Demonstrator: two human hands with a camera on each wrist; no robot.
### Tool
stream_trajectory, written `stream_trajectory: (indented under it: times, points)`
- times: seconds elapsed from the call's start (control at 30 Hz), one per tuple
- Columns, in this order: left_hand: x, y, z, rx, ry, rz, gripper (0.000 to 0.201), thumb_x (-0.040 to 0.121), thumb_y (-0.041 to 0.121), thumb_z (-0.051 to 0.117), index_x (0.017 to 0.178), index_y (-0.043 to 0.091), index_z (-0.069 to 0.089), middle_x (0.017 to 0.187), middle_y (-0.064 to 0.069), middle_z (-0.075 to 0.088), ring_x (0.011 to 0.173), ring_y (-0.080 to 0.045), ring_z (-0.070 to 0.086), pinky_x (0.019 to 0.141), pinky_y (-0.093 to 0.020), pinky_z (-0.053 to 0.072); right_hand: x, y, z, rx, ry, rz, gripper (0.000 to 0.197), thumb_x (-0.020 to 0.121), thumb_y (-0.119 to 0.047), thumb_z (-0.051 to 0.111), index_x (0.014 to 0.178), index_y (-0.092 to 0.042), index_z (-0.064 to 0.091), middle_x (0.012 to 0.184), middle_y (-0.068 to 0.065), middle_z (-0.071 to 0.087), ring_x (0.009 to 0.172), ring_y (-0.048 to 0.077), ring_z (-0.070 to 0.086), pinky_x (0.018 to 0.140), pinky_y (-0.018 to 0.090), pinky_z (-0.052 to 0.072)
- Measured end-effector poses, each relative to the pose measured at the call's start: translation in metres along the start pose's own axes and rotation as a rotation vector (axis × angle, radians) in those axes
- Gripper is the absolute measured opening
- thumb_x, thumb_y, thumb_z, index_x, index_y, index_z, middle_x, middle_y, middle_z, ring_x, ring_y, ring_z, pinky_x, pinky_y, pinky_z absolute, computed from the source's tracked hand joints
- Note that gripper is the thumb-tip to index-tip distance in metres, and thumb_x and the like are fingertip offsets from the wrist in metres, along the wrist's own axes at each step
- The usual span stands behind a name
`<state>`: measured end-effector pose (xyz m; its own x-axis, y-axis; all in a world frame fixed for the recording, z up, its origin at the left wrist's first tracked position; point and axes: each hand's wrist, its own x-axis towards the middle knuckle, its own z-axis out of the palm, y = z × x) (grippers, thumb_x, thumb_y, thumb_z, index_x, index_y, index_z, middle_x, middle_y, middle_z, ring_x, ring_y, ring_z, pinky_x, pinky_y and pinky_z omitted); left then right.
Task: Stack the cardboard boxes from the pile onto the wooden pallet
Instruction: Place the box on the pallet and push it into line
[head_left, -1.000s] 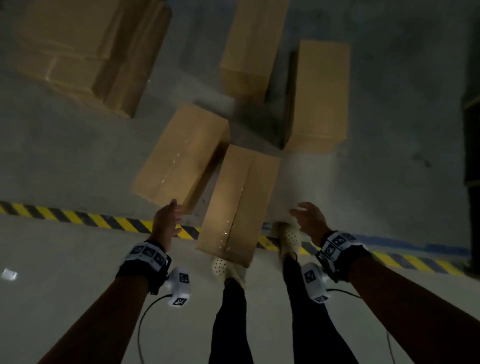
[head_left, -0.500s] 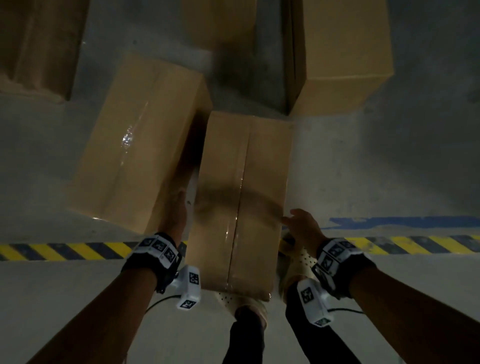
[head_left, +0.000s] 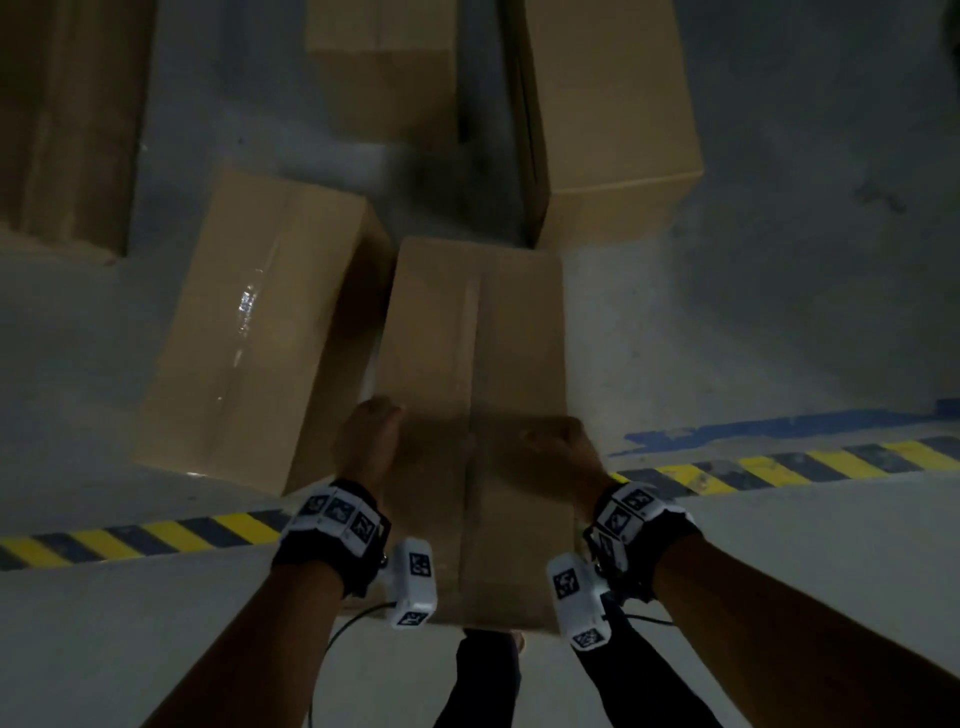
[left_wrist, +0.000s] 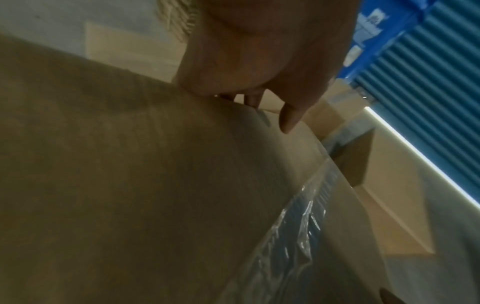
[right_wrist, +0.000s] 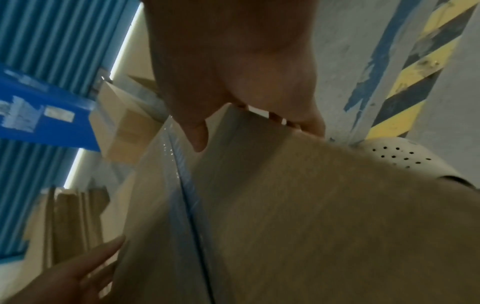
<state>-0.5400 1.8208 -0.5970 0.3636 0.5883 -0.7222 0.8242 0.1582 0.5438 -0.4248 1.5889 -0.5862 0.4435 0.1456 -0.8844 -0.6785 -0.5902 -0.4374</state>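
Observation:
A long taped cardboard box (head_left: 467, 364) lies on the floor in front of my feet, pointing away from me. My left hand (head_left: 366, 447) grips its left top edge; the left wrist view shows the thumb on the box top (left_wrist: 155, 185) and the fingers down the side. On the right top edge sits my right hand (head_left: 561, 452), thumb on top and fingers curled over the edge of the box (right_wrist: 311, 226). The left hand's fingers (right_wrist: 72, 273) lie along the box's far side in the right wrist view. No wooden pallet is in view.
Another box (head_left: 260, 332) lies close against the left of the held one. A tall box (head_left: 608, 114) stands behind right, another box (head_left: 384, 62) behind centre, and a stack (head_left: 67, 119) at far left. Yellow-black floor tape (head_left: 779, 462) crosses under the box. My shoe (right_wrist: 405, 156) is by its right side.
I have bent down closer to the box. Both hands moved from open beside its near end onto its top edges and took hold of it.

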Motion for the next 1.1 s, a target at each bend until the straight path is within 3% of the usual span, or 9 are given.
stream_trajectory:
  times: [0.1,0.17,0.27,0.37,0.57,0.73,0.87,1.03,1.1]
  points:
    - [-0.078,0.051,-0.016,-0.033,0.032,-0.010,0.039,0.098,0.037,0.062,0.130,0.015,0.062,0.124,-0.001,0.062,0.106,-0.023,0.057,0.094,-0.039,0.047,-0.053,-0.008,-0.032,0.014,0.056,-0.104,0.088,0.058,-0.068,0.072,0.134,-0.032,0.044,0.126,0.010,0.060,0.108,0.034,0.063,0.085,0.055,0.057]
    - [-0.129,0.084,-0.029,-0.057,0.106,0.059,0.042,0.099,0.033,0.063,0.135,0.013,0.058,0.117,0.004,0.055,0.107,-0.017,0.053,0.091,-0.032,0.042,-0.124,-0.046,-0.049,0.031,0.104,-0.189,0.089,0.074,-0.055,0.074,0.147,-0.027,0.033,0.133,0.005,0.057,0.117,0.030,0.058,0.094,0.054,0.053]
    - [-0.198,0.131,-0.047,-0.110,0.168,0.229,0.038,0.089,0.048,0.063,0.113,0.019,0.064,0.111,0.002,0.067,0.106,-0.025,0.063,0.084,-0.033,0.047,-0.216,-0.087,-0.074,0.057,0.186,-0.311,0.083,0.082,-0.051,0.072,0.149,-0.031,0.026,0.132,-0.001,0.056,0.118,0.025,0.056,0.099,0.052,0.049]
    - [-0.255,0.171,-0.065,-0.188,0.171,0.380,0.044,0.091,0.049,0.064,0.122,0.017,0.059,0.115,-0.003,0.069,0.106,-0.023,0.064,0.085,-0.036,0.051,-0.292,-0.111,-0.096,0.075,0.272,-0.433,0.092,0.068,-0.072,0.066,0.145,-0.041,0.027,0.125,0.000,0.062,0.113,0.025,0.061,0.096,0.053,0.052]
    - [-0.365,0.255,-0.100,-0.239,0.157,0.693,0.032,0.097,0.037,0.065,0.115,0.011,0.060,0.099,0.007,0.068,0.085,-0.003,0.062,0.066,-0.009,0.046,-0.429,-0.134,-0.137,0.145,0.492,-0.693,0.073,0.084,-0.055,0.070,0.144,-0.037,0.033,0.129,-0.009,0.063,0.116,0.014,0.061,0.101,0.048,0.051]
    - [-0.450,0.309,-0.098,-0.286,-0.001,0.877,0.046,0.092,0.053,0.061,0.111,0.012,0.063,0.106,-0.001,0.068,0.092,-0.012,0.061,0.079,-0.026,0.047,-0.527,-0.123,-0.170,0.236,0.703,-0.790,0.072,0.088,-0.052,0.068,0.147,-0.033,0.031,0.130,-0.011,0.058,0.115,0.016,0.059,0.099,0.037,0.047]
    - [-0.520,0.333,-0.065,-0.263,-0.112,1.001,0.023,0.098,0.033,0.065,0.117,0.021,0.060,0.102,0.014,0.061,0.088,0.015,0.058,0.078,-0.001,0.039,-0.589,-0.092,-0.209,0.316,0.942,-0.791,0.069,0.090,-0.048,0.065,0.149,-0.030,0.032,0.130,-0.009,0.055,0.112,0.011,0.052,0.097,0.033,0.043]
    - [-0.590,0.343,0.008,-0.303,-0.288,1.144,0.047,0.085,0.057,0.064,0.122,0.028,0.063,0.122,0.004,0.066,0.115,-0.012,0.062,0.102,-0.038,0.051,-0.633,-0.033,-0.271,0.424,1.164,-0.730,0.070,0.089,-0.052,0.064,0.148,-0.025,0.036,0.136,0.000,0.058,0.115,0.016,0.057,0.099,0.042,0.050]
    - [-0.620,0.346,0.042,-0.258,-0.366,1.200,0.054,0.088,0.055,0.064,0.129,0.020,0.062,0.122,0.005,0.066,0.115,-0.006,0.062,0.102,-0.036,0.051,-0.648,-0.008,-0.297,0.453,1.218,-0.720,0.067,0.091,-0.047,0.065,0.146,-0.022,0.038,0.133,-0.002,0.059,0.110,0.014,0.057,0.093,0.035,0.050]
